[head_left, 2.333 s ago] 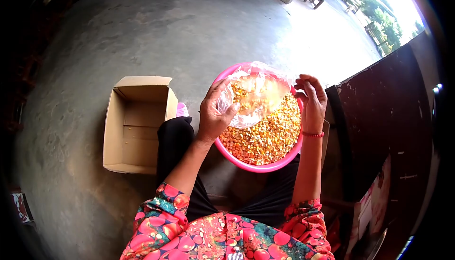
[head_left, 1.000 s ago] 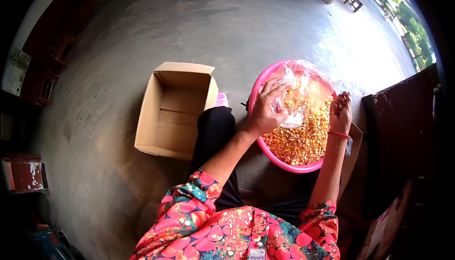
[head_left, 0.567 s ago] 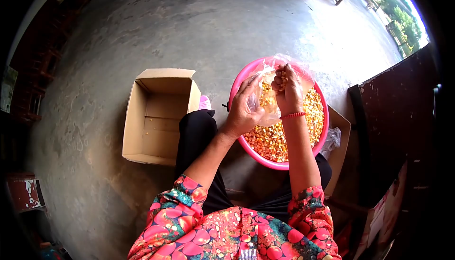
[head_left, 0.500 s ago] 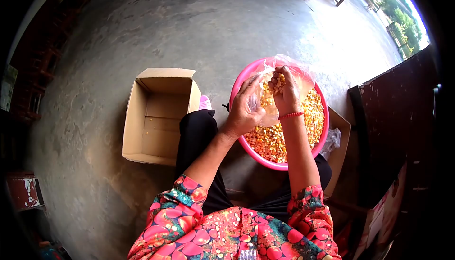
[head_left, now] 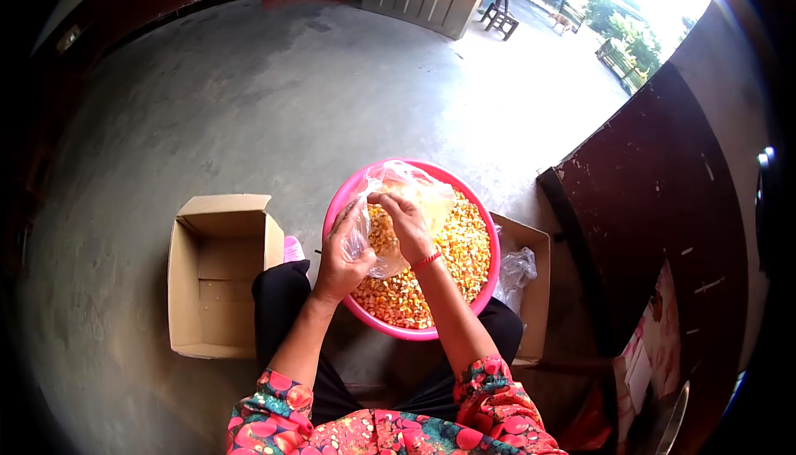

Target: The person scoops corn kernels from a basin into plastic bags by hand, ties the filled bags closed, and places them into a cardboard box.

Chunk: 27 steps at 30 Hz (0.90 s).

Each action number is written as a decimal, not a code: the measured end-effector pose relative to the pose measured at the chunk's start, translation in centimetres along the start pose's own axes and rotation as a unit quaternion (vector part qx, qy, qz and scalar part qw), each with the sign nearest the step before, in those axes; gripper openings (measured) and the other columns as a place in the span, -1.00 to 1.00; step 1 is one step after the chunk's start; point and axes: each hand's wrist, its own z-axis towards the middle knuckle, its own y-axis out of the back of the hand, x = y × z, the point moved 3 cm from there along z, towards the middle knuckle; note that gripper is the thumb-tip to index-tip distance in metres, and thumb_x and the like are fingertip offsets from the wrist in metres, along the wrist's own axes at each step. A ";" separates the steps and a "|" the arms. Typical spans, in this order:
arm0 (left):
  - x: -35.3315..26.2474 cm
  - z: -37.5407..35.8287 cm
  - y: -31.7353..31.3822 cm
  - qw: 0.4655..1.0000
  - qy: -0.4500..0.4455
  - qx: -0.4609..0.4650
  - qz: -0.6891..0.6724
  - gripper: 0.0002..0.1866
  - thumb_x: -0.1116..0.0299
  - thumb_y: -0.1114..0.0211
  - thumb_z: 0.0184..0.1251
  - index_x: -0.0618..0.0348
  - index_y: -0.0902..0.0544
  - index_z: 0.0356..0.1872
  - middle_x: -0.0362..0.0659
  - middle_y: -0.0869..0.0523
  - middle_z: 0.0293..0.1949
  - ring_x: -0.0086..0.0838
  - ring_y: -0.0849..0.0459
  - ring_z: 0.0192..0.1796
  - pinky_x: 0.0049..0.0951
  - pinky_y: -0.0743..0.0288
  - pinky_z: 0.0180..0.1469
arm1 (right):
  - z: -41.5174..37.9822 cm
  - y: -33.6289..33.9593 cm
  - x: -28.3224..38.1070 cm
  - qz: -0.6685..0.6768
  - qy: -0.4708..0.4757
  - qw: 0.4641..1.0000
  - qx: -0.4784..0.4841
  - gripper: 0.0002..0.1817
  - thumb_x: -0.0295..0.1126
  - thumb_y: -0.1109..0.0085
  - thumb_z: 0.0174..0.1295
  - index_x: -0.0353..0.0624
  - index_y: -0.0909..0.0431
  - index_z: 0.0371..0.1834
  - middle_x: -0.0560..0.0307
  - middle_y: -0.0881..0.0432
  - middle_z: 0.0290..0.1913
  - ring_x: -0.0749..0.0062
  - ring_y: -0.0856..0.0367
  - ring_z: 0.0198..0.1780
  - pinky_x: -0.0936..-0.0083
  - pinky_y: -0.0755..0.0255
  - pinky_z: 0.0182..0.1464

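A pink basin [head_left: 495,268] full of yellow-orange corn kernels [head_left: 460,248] sits between my knees. Over it, my left hand [head_left: 342,258] is closed on the edge of a clear plastic bag [head_left: 406,177], holding it open. My right hand [head_left: 406,227], with a red bracelet on its wrist, is at the bag's mouth, its fingers curled and palm turned toward my left hand. Kernels show beside that palm; whether they all lie in the hand or partly in the bag is hard to tell.
An open cardboard box [head_left: 220,281] with a few kernels inside stands left of my leg. Right of the basin, another box [head_left: 537,306] holds crumpled clear plastic [head_left: 516,277]. A dark red panel [head_left: 647,173] rises at right; a chair [head_left: 500,12] stands near the bright doorway.
My view has shifted, so basin and boxes appear lower and further left. My right hand, earlier cupping kernels upright above the bag, has tipped leftward into its mouth. My left hand keeps the bag.
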 end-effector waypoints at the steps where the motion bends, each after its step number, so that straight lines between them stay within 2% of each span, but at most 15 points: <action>1: 0.1 0.0 0.0 1.000 0.004 0.000 0.004 -0.27 0.65 -0.07 -0.23 0.37 -0.32 0.21 0.08 -0.39 0.20 -0.19 -0.30 0.31 -0.32 -0.11 0.36 | -0.2 0.0 0.1 -0.029 0.021 0.999 0.009 -0.72 -0.32 0.02 0.32 -0.34 -0.58 -0.16 0.15 -0.62 -0.15 0.51 -0.52 -0.05 0.57 -0.33 0.10; 3: 0.2 0.0 0.0 1.000 0.008 0.002 -0.004 -0.27 0.65 -0.07 -0.23 0.37 -0.32 0.21 0.08 -0.39 0.20 -0.19 -0.30 0.31 -0.31 -0.11 0.36 | -0.6 0.0 0.6 -0.105 0.073 0.990 0.054 -0.73 -0.31 0.01 0.33 -0.28 -0.56 -0.10 0.21 -0.59 -0.06 0.57 -0.47 0.01 0.60 -0.32 0.10; 6: 0.2 -0.1 0.0 0.999 0.026 0.001 -0.019 -0.27 0.65 -0.06 -0.22 0.38 -0.32 0.21 0.08 -0.38 0.21 -0.20 -0.29 0.32 -0.32 -0.10 0.36 | -1.2 0.6 1.7 -0.100 0.068 0.987 0.102 -0.76 -0.34 0.00 0.33 -0.26 -0.55 -0.09 0.24 -0.59 -0.09 0.62 -0.47 0.00 0.63 -0.36 0.05; 11: 0.9 -0.3 -0.3 0.999 0.036 0.002 -0.028 -0.29 0.65 -0.06 -0.18 0.38 -0.31 0.21 0.09 -0.38 0.21 -0.19 -0.29 0.32 -0.34 -0.09 0.36 | -2.3 2.9 5.4 0.057 0.008 0.993 0.100 -0.81 -0.40 0.00 0.32 -0.25 -0.56 -0.14 0.22 -0.61 -0.23 0.64 -0.56 -0.28 0.66 -0.50 -0.28; 14: 1.2 -0.4 -0.2 0.999 0.032 -0.001 -0.030 -0.30 0.66 -0.06 -0.17 0.38 -0.31 0.21 0.09 -0.38 0.22 -0.19 -0.29 0.32 -0.34 -0.10 0.36 | -2.6 6.1 7.2 0.112 0.056 0.992 -0.005 -0.80 -0.38 0.01 0.32 -0.25 -0.56 -0.18 0.23 -0.58 -0.41 0.72 -0.44 -0.53 0.76 -0.33 -0.51; 15: 1.2 -0.4 0.0 0.999 0.034 0.014 -0.008 -0.26 0.68 -0.04 -0.15 0.38 -0.24 0.27 -0.02 -0.35 0.22 -0.35 -0.29 0.30 -0.41 -0.09 0.35 | -2.1 8.0 6.8 0.203 0.075 0.976 -0.023 -0.81 -0.40 0.02 0.32 -0.24 -0.57 -0.19 0.25 -0.55 -0.47 0.73 -0.38 -0.59 0.77 -0.29 -0.56; 16: 1.2 -0.5 0.1 0.999 0.040 0.015 -0.004 -0.26 0.68 -0.04 -0.15 0.38 -0.24 0.27 -0.02 -0.35 0.22 -0.35 -0.29 0.30 -0.41 -0.09 0.35 | -1.7 9.6 6.2 0.208 0.104 0.968 -0.093 -0.81 -0.43 0.02 0.32 -0.27 -0.53 -0.13 0.24 -0.55 -0.48 0.73 -0.39 -0.58 0.82 -0.25 -0.58; 18: 1.2 -0.6 0.0 0.998 0.046 0.016 -0.033 -0.25 0.68 -0.04 -0.16 0.37 -0.23 0.27 -0.02 -0.33 0.23 -0.35 -0.27 0.31 -0.42 -0.09 0.35 | -0.4 12.5 3.9 0.138 0.125 0.971 -0.148 -0.84 -0.44 0.00 0.30 -0.21 -0.58 -0.20 0.24 -0.58 -0.43 0.74 -0.43 -0.48 0.75 -0.29 -0.48; 20: 1.3 -0.6 0.0 0.998 0.047 0.017 -0.031 -0.24 0.67 -0.05 -0.16 0.37 -0.23 0.28 -0.03 -0.32 0.24 -0.36 -0.26 0.32 -0.42 -0.08 0.35 | 0.5 13.9 1.4 -0.066 0.056 0.976 -0.202 -0.84 -0.43 -0.02 0.28 -0.18 -0.60 -0.19 0.23 -0.62 -0.34 0.68 -0.51 -0.29 0.68 -0.38 -0.28; 21: 1.2 -0.6 0.1 0.998 0.047 0.018 -0.028 -0.24 0.67 -0.05 -0.17 0.37 -0.23 0.28 -0.03 -0.32 0.24 -0.36 -0.26 0.32 -0.42 -0.07 0.35 | 1.6 15.2 -1.0 -0.173 0.086 0.967 -0.164 -0.82 -0.44 -0.04 0.26 -0.19 -0.60 -0.15 0.23 -0.64 -0.27 0.58 -0.52 -0.17 0.62 -0.40 -0.12; 22: 1.1 -0.6 0.1 0.998 0.048 0.019 -0.026 -0.24 0.67 -0.05 -0.17 0.37 -0.23 0.28 -0.03 -0.33 0.24 -0.36 -0.25 0.32 -0.42 -0.07 0.36 | 2.0 15.6 -2.4 -0.260 0.106 0.947 -0.154 -0.77 -0.39 -0.07 0.23 -0.23 -0.58 -0.11 0.14 -0.64 -0.19 0.36 -0.56 -0.11 0.50 -0.40 -0.01; 24: 0.9 -0.6 0.2 0.999 0.048 0.018 -0.014 -0.24 0.66 -0.07 -0.16 0.36 -0.24 0.27 -0.03 -0.33 0.24 -0.35 -0.25 0.33 -0.42 -0.05 0.36 | 1.7 14.0 -2.1 -0.441 0.189 0.864 -0.153 -0.74 -0.37 -0.09 0.20 -0.22 -0.57 -0.09 0.04 -0.62 -0.10 0.16 -0.55 -0.05 0.36 -0.39 0.03; 25: 0.8 -0.6 0.3 0.998 0.050 0.019 -0.018 -0.25 0.65 -0.07 -0.16 0.36 -0.24 0.27 -0.03 -0.33 0.24 -0.35 -0.25 0.33 -0.42 -0.04 0.36 | 1.8 14.0 -2.8 -0.450 0.169 0.863 -0.155 -0.72 -0.32 -0.07 0.21 -0.17 -0.57 -0.05 -0.08 -0.58 -0.05 0.03 -0.51 0.00 0.27 -0.37 0.07; 26: 0.8 -0.6 0.3 0.998 0.051 0.020 -0.021 -0.25 0.65 -0.08 -0.16 0.36 -0.25 0.27 -0.03 -0.33 0.25 -0.35 -0.24 0.33 -0.42 -0.04 0.37 | 1.7 13.7 -2.6 -0.447 0.170 0.865 -0.152 -0.72 -0.32 -0.07 0.21 -0.17 -0.57 -0.05 -0.08 -0.58 -0.05 0.03 -0.51 0.00 0.27 -0.37 0.07; 27: 1.0 -0.7 0.2 0.998 0.049 0.020 -0.022 -0.26 0.63 -0.11 -0.15 0.35 -0.26 0.27 -0.02 -0.33 0.25 -0.35 -0.25 0.33 -0.43 -0.04 0.36 | 1.9 13.5 -2.7 -0.450 0.111 0.882 -0.086 -0.70 -0.32 -0.07 0.20 -0.15 -0.55 -0.02 -0.10 -0.57 -0.06 0.04 -0.51 0.00 0.26 -0.38 0.06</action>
